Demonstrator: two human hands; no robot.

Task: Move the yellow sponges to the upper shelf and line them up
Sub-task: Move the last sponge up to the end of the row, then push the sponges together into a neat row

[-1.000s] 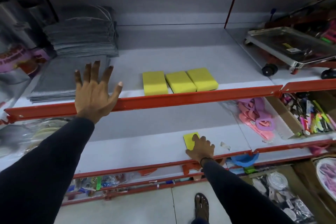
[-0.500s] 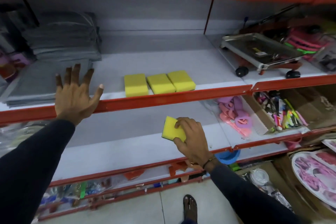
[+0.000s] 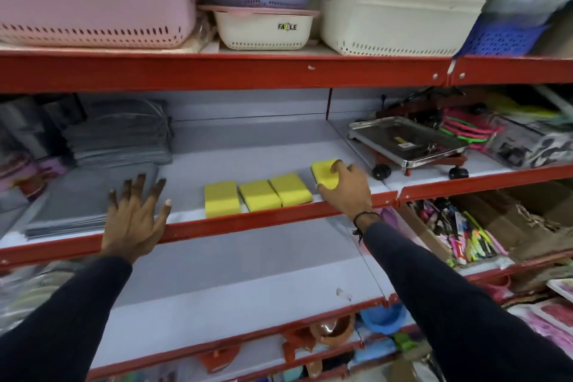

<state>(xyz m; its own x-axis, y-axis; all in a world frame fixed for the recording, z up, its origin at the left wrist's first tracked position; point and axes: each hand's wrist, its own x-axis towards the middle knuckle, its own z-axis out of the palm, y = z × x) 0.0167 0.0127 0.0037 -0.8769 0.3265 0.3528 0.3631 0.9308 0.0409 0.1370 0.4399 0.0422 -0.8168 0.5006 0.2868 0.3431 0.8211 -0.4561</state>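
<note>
Three yellow sponges lie side by side near the front of the upper shelf [image 3: 248,146]: left sponge [image 3: 222,198], middle sponge [image 3: 259,195], right sponge [image 3: 290,189]. My right hand [image 3: 344,186] grips a fourth yellow sponge [image 3: 324,172] just right of that row, at or just above the shelf surface. My left hand [image 3: 135,217] rests with fingers spread on the shelf's red front edge [image 3: 248,222], left of the sponges. The white shelf below [image 3: 232,295] shows no sponges.
Folded grey cloths [image 3: 117,133] are stacked at the shelf's left. A steel tray on wheels [image 3: 406,143] stands to the right. Plastic baskets [image 3: 263,28] fill the shelf above. A box of pens [image 3: 465,236] sits lower right.
My right hand picked the sponge up from the lower shelf and carried it up to the right end of the row. The view tilted upward. My left hand stayed on the shelf edge.
</note>
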